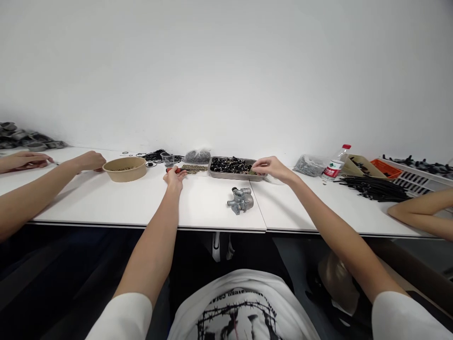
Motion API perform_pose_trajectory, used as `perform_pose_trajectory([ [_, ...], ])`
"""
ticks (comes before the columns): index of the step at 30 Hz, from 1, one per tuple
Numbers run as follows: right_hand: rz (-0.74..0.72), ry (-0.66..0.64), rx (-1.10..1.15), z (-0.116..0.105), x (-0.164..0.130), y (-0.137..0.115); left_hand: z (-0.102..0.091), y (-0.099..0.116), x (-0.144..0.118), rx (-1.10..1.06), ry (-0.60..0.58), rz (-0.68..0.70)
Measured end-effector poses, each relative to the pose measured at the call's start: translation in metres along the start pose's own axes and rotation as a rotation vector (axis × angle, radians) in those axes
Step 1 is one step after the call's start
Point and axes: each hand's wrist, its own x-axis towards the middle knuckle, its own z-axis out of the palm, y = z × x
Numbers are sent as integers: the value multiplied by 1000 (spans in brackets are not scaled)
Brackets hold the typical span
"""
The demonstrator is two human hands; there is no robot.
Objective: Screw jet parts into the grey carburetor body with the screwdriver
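Spanning the whole width: white desk (141,203), two tops butted together, seam near the middle. Lying at the far edge, centre: metal tray (231,175) heaped with small black parts, long axis running left to right. Sitting left of it: tan paper bowl (126,169). Resting nearer the body, just ahead of the tray: grey cast metal fitting (241,199), untouched, between both arms, slightly nearer the right one. Standing far right: plastic bottle (336,164), beside a bundle of black tubes (375,189). Reaching to the tray's right end: right hand (271,167), fingers pinched down at the rim, contents of the pinch too small to tell. Curling closed around a red-handled tool (175,170): left hand (174,177), tool pointing right toward the tray. Intruding at both frame edges: other people's forearms, kept apart.
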Motion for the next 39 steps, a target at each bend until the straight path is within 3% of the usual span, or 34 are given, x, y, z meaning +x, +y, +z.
perform_pose_trajectory([
  [4,-33,-158,7,39,-17,-25,1,1,-2,-2,0,5],
  [10,-48,-166,13,62,-29,-22,0,1,-2,-9,9,5],
  [23,-26,-64,-87,69,-42,-27,0,0,1,-7,3,7],
  [39,80,-147,14,80,-26,-9,0,0,3,-1,-8,7],
])
